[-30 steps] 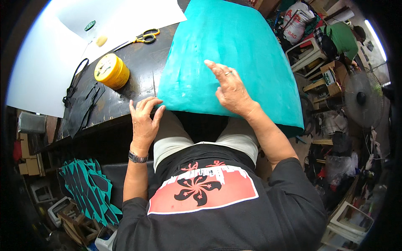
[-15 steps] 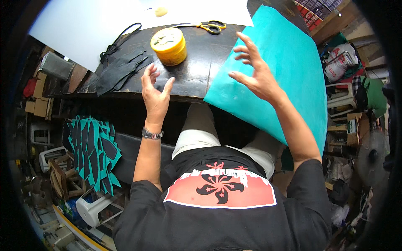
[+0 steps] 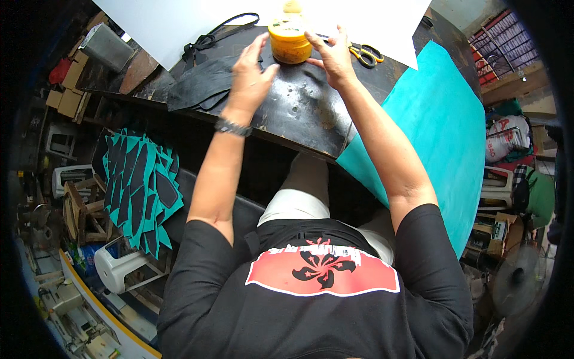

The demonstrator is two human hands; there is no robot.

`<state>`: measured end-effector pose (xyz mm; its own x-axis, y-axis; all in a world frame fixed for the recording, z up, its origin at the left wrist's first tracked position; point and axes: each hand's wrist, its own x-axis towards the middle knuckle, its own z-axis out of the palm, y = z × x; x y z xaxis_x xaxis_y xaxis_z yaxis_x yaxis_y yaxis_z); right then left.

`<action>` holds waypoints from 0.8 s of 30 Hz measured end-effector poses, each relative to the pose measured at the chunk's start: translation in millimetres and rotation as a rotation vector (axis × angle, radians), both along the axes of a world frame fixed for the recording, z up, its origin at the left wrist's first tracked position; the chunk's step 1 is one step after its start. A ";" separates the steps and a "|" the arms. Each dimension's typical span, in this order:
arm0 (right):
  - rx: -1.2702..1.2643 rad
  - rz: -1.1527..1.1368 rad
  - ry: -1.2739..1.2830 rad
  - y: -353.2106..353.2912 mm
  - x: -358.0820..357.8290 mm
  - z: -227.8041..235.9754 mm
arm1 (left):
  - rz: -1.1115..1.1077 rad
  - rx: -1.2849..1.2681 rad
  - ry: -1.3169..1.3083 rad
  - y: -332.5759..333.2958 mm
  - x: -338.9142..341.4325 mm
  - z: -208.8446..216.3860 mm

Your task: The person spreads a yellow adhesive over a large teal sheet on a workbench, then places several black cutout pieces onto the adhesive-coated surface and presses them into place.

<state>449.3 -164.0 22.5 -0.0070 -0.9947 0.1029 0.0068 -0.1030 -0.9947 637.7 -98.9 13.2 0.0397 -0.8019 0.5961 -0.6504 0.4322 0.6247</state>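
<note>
A round yellow tub (image 3: pixel 290 48) with a smeared lid stands upright on the dark table (image 3: pixel 299 110). My left hand (image 3: pixel 251 81) is at its left side, fingers and thumb apart, slightly blurred. On the other side, my right hand (image 3: pixel 335 60) has its thumb and fingers spread at the tub's edge; I cannot tell whether they touch it. Scissors with yellow and black handles (image 3: pixel 366 55) lie just right of that hand, their blades partly hidden behind it. Dark flat pieces (image 3: pixel 197 87) lie beneath and left of my left hand.
A large turquoise sheet (image 3: pixel 433 131) hangs over the table's front edge at right. White sheet (image 3: pixel 179 27) covers the far side, with a black strap (image 3: pixel 206 42) on it. Turquoise and black cut pieces (image 3: pixel 140 185) are heaped at left, near a white stool (image 3: pixel 119 272).
Both hands have moved forward to either side of the yellow tub. The whole view has shifted, so the table's things sit farther right and higher.
</note>
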 end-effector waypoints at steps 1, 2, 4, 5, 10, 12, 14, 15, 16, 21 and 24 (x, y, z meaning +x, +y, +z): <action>-0.007 -0.015 -0.060 0.0 1.1 -2.0 | -0.003 -0.046 -0.090 9.2 21.1 2.9; -0.135 -0.090 0.073 1.6 2.1 -3.2 | 0.073 0.000 -0.224 21.1 43.2 4.8; -0.436 -0.164 0.427 12.2 2.0 -3.9 | 0.186 0.067 -0.294 43.4 84.0 5.7; -0.537 -0.217 0.596 20.9 2.2 -3.1 | 0.226 0.119 -0.322 51.9 101.8 5.3; -0.817 0.289 0.520 61.0 51.9 3.7 | 0.192 0.264 -0.293 63.9 141.1 -6.1; -0.739 0.425 0.578 68.4 76.6 5.2 | 0.178 0.260 -0.296 63.2 147.3 -6.9; -0.623 0.504 0.638 70.8 95.1 5.5 | 0.137 0.313 -0.269 60.7 155.1 -4.5; -0.649 0.487 0.625 71.0 102.7 5.0 | 0.110 0.330 -0.258 58.6 158.9 -3.4; -0.671 0.467 0.614 70.0 108.1 4.6 | 0.088 0.342 -0.202 56.0 162.1 -2.9; -0.630 0.426 0.597 60.7 121.6 3.7 | -0.024 0.368 -0.164 43.1 179.2 -3.6; -0.650 0.418 0.569 55.6 129.6 3.9 | -0.055 0.354 -0.148 38.0 184.9 -2.4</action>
<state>578.9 -108.5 26.5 0.5566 -0.6525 0.5143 -0.2986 -0.7348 -0.6091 822.6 -60.9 10.8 -0.0751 -0.9576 0.2780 -0.7265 0.2435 0.6426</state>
